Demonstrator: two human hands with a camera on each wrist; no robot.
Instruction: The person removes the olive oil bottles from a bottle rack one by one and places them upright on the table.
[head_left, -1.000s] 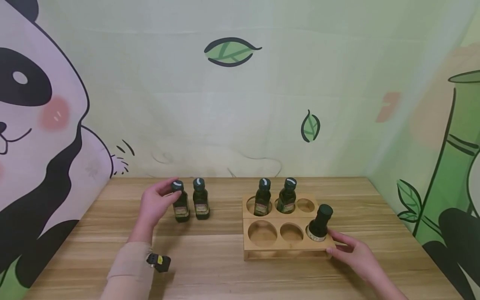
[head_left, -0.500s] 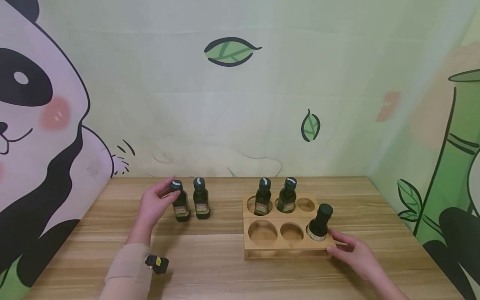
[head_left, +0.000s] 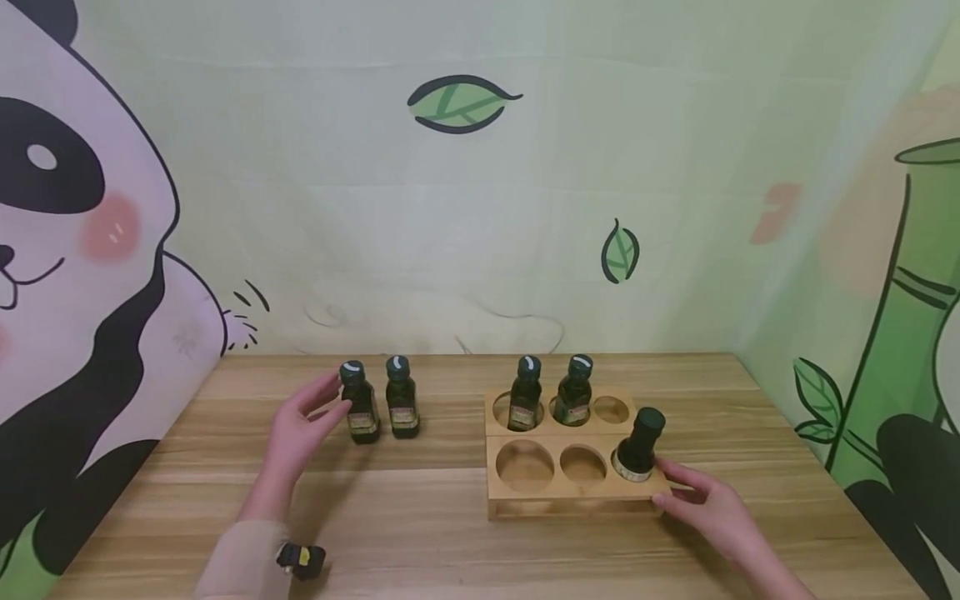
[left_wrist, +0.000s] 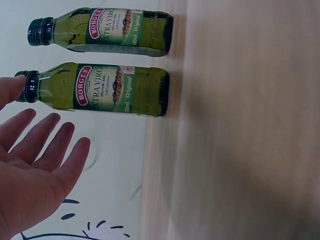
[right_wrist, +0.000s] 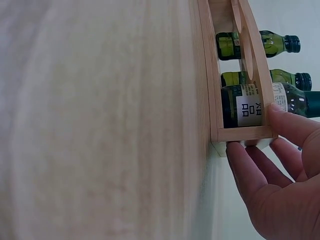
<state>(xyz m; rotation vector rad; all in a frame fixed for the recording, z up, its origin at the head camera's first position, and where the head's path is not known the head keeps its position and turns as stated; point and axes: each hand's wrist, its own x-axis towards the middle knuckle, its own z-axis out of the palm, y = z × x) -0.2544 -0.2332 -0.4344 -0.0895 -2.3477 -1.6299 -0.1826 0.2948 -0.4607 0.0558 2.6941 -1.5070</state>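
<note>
Five bottles: 2 loose on table, 3 in rack.
Left hand [head_left: 296,425]: fingers straight & spread, holding nothing; just beside the outer loose bottle [head_left: 360,402], thumb tip near its cap, rest of hand apart from the glass (left wrist view shows the gap).
Loose pair: outer loose bottle + second loose bottle [head_left: 402,398], upright, side by side, nr table's far edge, left of centre. Labels read "Borges extra virgin olive oil".
Right hand [head_left: 705,506]: fingers lightly bent, thumb on top board of wooden rack [head_left: 551,492] at its near right corner, fingertips against the end wall below.
Wooden rack: on table [head_left: 450,550], right of centre, 2 rows x 3 holes.
Front bottle [head_left: 640,446]: in near-row right hole, leaning a bit, just beside right thumb.
Back-row bottles: one [head_left: 525,395] in far left hole, one [head_left: 573,392] in far middle hole, upright.
</note>
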